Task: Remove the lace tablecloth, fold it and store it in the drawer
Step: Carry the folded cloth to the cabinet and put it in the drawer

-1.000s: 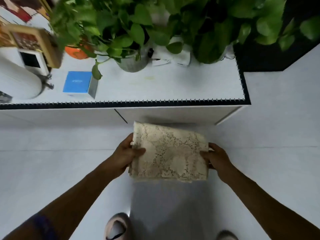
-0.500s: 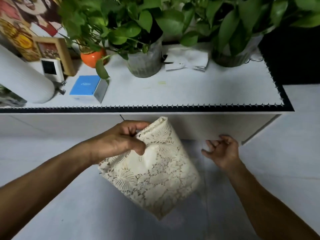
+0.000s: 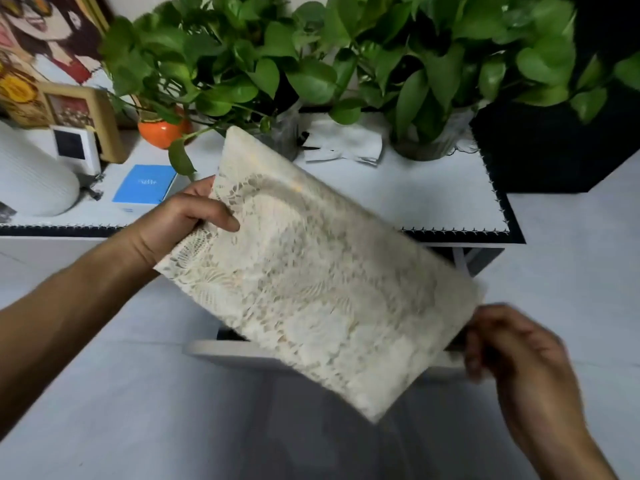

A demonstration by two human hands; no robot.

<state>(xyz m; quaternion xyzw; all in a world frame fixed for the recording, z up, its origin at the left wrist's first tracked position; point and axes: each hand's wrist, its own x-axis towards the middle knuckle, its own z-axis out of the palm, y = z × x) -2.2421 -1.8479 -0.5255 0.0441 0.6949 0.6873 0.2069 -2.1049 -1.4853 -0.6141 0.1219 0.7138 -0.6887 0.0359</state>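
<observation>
The cream lace tablecloth (image 3: 311,278), folded into a thick rectangle, hangs tilted in the air in front of the white cabinet. My left hand (image 3: 183,223) grips its upper left edge, thumb on top. Below it a white drawer (image 3: 235,351) stands pulled out from the cabinet, mostly hidden by the cloth. My right hand (image 3: 509,344), blurred, is curled on the drawer's front at the right, beside the cloth's lower right corner.
The cabinet top (image 3: 433,199) with dark stitched trim carries leafy potted plants (image 3: 433,74), an orange pot (image 3: 162,131), a blue box (image 3: 145,185), a white cylinder (image 3: 31,181), a small white device (image 3: 74,147), a picture frame (image 3: 79,109) and crumpled paper (image 3: 343,143). Pale floor lies all around.
My right hand let go of the cloth, went to the cabinet front and pulled the drawer out. My left hand alone raised the folded cloth higher over the drawer.
</observation>
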